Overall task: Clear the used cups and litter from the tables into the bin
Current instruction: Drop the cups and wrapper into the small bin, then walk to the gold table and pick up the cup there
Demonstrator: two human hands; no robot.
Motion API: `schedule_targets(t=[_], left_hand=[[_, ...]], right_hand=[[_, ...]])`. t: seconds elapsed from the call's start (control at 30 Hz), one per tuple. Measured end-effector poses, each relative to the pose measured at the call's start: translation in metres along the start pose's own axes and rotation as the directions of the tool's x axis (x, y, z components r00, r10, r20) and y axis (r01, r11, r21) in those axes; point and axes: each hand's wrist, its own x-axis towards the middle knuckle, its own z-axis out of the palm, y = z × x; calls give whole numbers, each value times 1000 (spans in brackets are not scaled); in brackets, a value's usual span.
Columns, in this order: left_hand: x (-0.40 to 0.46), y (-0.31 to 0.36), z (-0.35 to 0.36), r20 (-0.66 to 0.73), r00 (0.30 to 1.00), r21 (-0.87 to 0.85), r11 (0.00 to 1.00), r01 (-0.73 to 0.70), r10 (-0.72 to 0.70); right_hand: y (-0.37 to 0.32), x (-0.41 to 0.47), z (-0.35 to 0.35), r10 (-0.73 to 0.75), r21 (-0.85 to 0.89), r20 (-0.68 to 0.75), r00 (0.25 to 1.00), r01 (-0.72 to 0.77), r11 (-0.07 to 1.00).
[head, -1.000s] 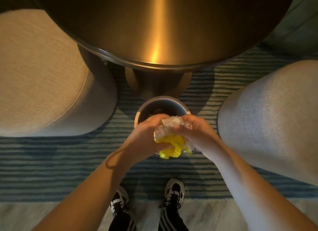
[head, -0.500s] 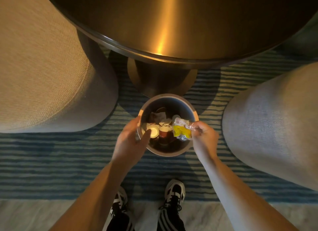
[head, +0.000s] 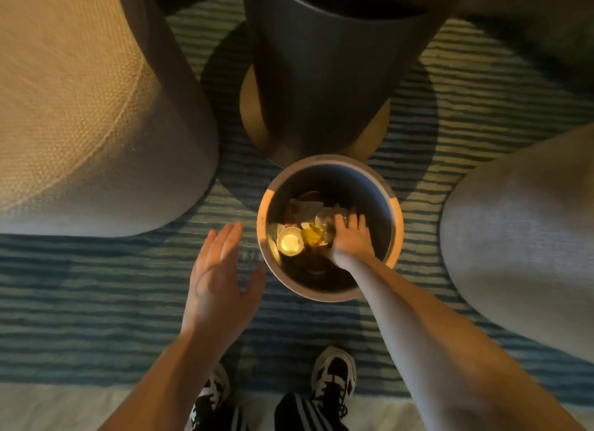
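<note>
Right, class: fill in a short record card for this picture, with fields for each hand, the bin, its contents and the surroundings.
left hand: open, fingers straight, beside the bin, touching nothing
right hand: inside the bin, fingers spread on the litter
bin: round, on the striped rug, in front of the table pedestal
contents: yellow and clear wrapper, small round lid, other litter
seats: upholstered, one on each side
</note>
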Motion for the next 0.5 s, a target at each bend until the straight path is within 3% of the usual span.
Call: schedule_targets(t=[0.17,0.3,0.5], left_hand=[[-10,24,-30,-3,1000,33,999,8,-8],[-29,60,-83,-6,1000,100,995,13,-12],[-94,112,-202,-77,992,88,990,109,-102]], right_hand=[[-3,-38,-34,-59,-29,-161,985,55,998],[-5,-110,-93,-81,-2,-193,978,82,997],[-14,-257,-206,-255,-71,-176,951,246,967]])
